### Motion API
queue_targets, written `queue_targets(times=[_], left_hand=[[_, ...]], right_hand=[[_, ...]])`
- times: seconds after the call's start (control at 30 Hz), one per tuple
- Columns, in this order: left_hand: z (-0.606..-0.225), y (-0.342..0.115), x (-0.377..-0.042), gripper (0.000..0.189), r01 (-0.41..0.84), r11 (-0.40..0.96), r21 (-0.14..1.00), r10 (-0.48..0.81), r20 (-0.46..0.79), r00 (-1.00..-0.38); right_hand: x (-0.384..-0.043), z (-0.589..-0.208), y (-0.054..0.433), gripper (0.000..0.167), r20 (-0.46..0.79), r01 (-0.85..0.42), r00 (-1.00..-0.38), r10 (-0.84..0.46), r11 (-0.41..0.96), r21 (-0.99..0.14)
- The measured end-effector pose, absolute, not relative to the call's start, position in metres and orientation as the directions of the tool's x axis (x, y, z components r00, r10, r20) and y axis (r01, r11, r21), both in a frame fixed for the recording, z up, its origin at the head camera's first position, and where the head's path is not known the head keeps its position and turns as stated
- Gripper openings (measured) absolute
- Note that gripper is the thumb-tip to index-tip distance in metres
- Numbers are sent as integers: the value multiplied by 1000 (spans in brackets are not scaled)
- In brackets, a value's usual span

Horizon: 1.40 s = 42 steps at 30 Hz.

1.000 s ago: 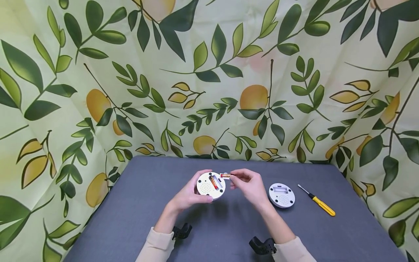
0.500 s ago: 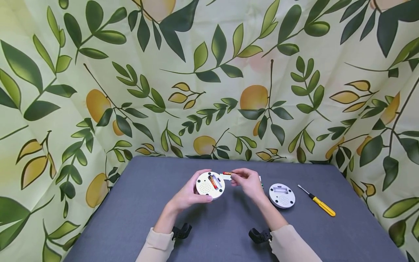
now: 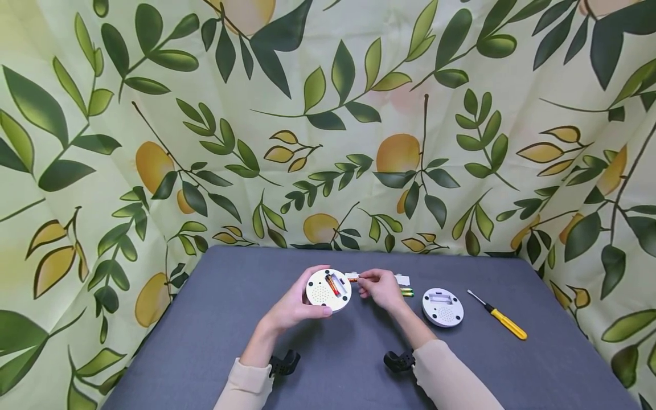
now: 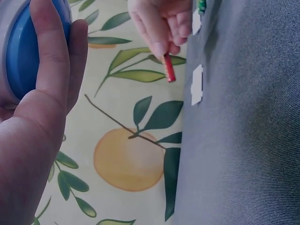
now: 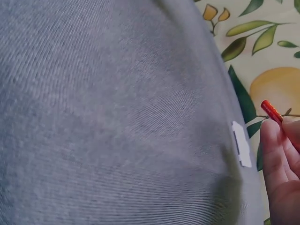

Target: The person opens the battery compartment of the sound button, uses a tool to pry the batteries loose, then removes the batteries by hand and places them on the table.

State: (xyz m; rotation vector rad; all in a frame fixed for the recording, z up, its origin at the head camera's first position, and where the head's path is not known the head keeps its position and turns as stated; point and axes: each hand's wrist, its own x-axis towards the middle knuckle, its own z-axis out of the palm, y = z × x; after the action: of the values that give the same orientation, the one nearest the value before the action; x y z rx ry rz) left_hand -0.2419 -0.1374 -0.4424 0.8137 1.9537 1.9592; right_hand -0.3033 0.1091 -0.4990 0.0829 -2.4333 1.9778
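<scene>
My left hand (image 3: pixel 296 302) grips a round white device (image 3: pixel 320 298) from its left side, thumb along the near edge. Its underside faces up with dark feet, a speaker grille and an uncovered battery compartment. One red battery (image 3: pixel 333 286) lies in that compartment, beside a vacant slot. In the left wrist view the device's other face shows blue (image 4: pixel 23 51). Just right of the device, my right hand (image 3: pixel 381 289) pinches a second red battery (image 4: pixel 169 68) by one end between thumb and fingers. The free end points left, apart from the device.
Behind the right hand lie two white battery covers (image 3: pixel 402 279) and green batteries (image 3: pixel 407 292) on the grey table (image 3: pixel 246 285). Further right are a second round white device (image 3: pixel 443 307), its compartment vacant, and a yellow-handled screwdriver (image 3: pixel 504 323). A leaf-patterned cloth (image 3: pixel 328 142) hangs behind.
My right hand and forearm have shifted slightly left, uncovering the green batteries and one white cover. The pinched battery rose a little, then dropped back. The left hand stays nearly still.
</scene>
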Motion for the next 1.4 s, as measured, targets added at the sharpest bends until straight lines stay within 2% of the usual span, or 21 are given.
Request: queue_targets(times=[0.27,0.5,0.9,1.17,1.4], left_hand=[[-443,-138,-242,84,206,-60,977,548,205,-811],[-441,-137,-242,87,206,-66,976,548,208,-810],[-442,-138,-242,88,205,-53,977,548,200,-812],[-441,-138,-241,89,200,-57,978,549,198,-812],[-442,-137,-242,87,202,-56,978,550,199,-811]], right_hand=[[-309,-514,110,9,7,-15,-1000,-30,272,-962],[-311,-519,111,6,89,-109,-994,-68,396,-912],[-310,-521,107,6,137,-160,-987,-82,529,-833],[-309,-521,107,8,142,-157,-987,-70,554,-817],[-307,-511,111,17,136,-142,-990,-47,475,-868]])
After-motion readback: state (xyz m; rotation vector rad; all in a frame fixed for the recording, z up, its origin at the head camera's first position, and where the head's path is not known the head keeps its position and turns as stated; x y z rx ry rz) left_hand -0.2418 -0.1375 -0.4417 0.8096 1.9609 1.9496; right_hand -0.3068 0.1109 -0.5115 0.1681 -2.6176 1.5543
